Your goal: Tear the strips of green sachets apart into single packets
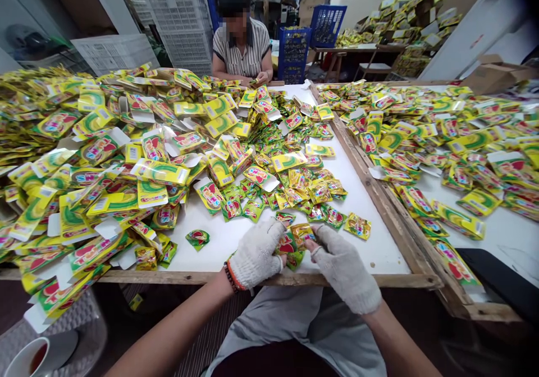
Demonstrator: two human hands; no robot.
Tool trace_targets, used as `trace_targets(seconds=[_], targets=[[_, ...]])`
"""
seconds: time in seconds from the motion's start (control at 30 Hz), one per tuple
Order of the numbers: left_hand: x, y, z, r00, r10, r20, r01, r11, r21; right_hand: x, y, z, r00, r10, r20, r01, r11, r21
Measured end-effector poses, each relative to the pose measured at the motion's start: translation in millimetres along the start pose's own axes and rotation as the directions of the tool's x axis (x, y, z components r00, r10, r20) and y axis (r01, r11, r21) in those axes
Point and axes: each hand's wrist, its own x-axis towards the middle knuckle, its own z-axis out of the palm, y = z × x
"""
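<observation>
Both my hands wear white knit gloves at the near edge of the white table. My left hand and my right hand together grip a small stack of green, red and yellow sachets between them. Loose sachets lie scattered just beyond my fingers. One single sachet lies apart to the left. A big heap of flat yellow-green cartons covers the table's left half.
A wooden rail divides this table from a second one at right, covered with more cartons. A person in a striped shirt works at the far end. Blue crates stand behind. A cup sits at lower left.
</observation>
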Motion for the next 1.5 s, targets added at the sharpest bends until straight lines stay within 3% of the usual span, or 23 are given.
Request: trace_targets(seconds=[0.1, 0.17, 0.27, 0.37, 0.53, 0.6, 0.67, 0.73, 0.83, 0.97, 1.07, 1.13, 1.17, 1.2, 1.27, 1.3, 1.33, 1.4, 1.47, 1.5], targets=[[-0.5, 4.2, -1.5, 0.998, 0.057, -0.01, -0.056, 0.996, 0.068, 2.4, -6.6, -8.6, 1.0, -0.023, 0.0, 0.023, 1.0, 0.001], [-0.6, 6.9, -0.4, 0.994, 0.112, 0.003, -0.111, 0.989, 0.1, 3.6, -9.7, -10.9, 0.993, -0.039, 0.111, 0.037, 0.999, 0.022], [-0.8, 9.1, 1.6, 0.993, 0.117, 0.025, -0.119, 0.984, 0.13, 2.5, -11.6, -13.4, 0.943, 0.036, 0.331, -0.099, 0.979, 0.177], [-0.6, 10.2, 2.3, 0.997, 0.081, 0.004, -0.081, 0.989, 0.123, -0.6, -12.3, -15.8, 0.899, 0.084, 0.429, -0.237, 0.919, 0.316], [-0.7, 10.4, 2.0, 0.992, 0.129, -0.011, -0.129, 0.992, -0.005, 0.6, -14.3, -12.9, 0.867, 0.021, 0.498, -0.195, 0.934, 0.3], [-1.6, 7.0, -1.4, 0.989, 0.1, -0.109, -0.117, 0.981, -0.158, 2.0, -13.1, -12.0, 0.891, 0.076, 0.447, -0.252, 0.903, 0.349], [-2.8, 1.8, -7.0, 0.982, -0.039, -0.187, -0.028, 0.939, -0.342, 2.2, -10.7, -11.7, 0.912, 0.144, 0.384, -0.31, 0.854, 0.418], [-4.0, -3.0, -12.7, 0.978, -0.18, -0.103, 0.097, 0.838, -0.538, 1.4, -8.4, -10.9, 0.915, 0.164, 0.368, -0.323, 0.844, 0.428], [-5.7, -4.7, -16.8, 0.976, -0.203, 0.081, 0.203, 0.706, -0.678, 0.9, -7.6, -7.3, 0.933, 0.11, 0.343, -0.219, 0.929, 0.298], [-6.4, 1.8, -14.3, 0.971, -0.214, 0.107, 0.23, 0.705, -0.671, 4.2, -7.4, -4.0, 0.983, 0.006, 0.183, -0.038, 0.985, 0.169], [-1.8, 2.0, -14.4, 0.975, -0.182, 0.129, 0.22, 0.688, -0.692, 8.6, 3.3, -15.7, 0.976, 0.082, 0.203, -0.129, 0.965, 0.228], [6.0, -3.9, -16.9, 0.982, -0.177, 0.071, 0.175, 0.689, -0.704, 13.0, 16.8, -34.0, 0.982, 0.182, 0.04, -0.181, 0.877, 0.444], [11.5, -8.3, -18.5, 0.98, -0.195, 0.027, 0.161, 0.711, -0.684, 16.0, 24.1, -45.3, 0.965, 0.243, -0.1, -0.136, 0.789, 0.6], [17.9, -13.3, -19.9, 0.974, -0.224, -0.017, 0.161, 0.751, -0.64, 19.7, 30.9, -56.6, 0.911, 0.313, -0.267, -0.004, 0.655, 0.756], [32.8, -22.9, -21.3, 0.955, -0.285, -0.079, 0.216, 0.855, -0.472, 29.4, 41.0, -74.8, 0.87, 0.354, -0.344, 0.176, 0.427, 0.887], [40.4, -26.7, -20.7, 0.947, -0.309, -0.083, 0.261, 0.896, -0.36, 35.4, 44.0, -79.6, 0.867, 0.355, -0.35, 0.196, 0.402, 0.894], [47.7, -29.3, -19.0, 0.939, -0.337, -0.066, 0.312, 0.918, -0.245, 42.2, 46.0, -80.6, 0.876, 0.346, -0.337, 0.169, 0.435, 0.884], [59.5, -30.9, -12.7, 0.916, -0.4, -0.012, 0.399, 0.916, -0.047, 58.3, 48.7, -71.9, 0.899, 0.322, -0.297, 0.02, 0.648, 0.762], [65.9, -29.0, -3.6, 0.906, -0.422, 0.016, 0.421, 0.905, 0.052, 77.3, 52.4, -54.2, 0.923, 0.288, -0.254, -0.147, 0.876, 0.459], [67.0, -27.5, 1.2, 0.912, -0.41, 0.017, 0.408, 0.911, 0.063, 87.3, 55.0, -44.5, 0.933, 0.261, -0.248, -0.196, 0.946, 0.258]])
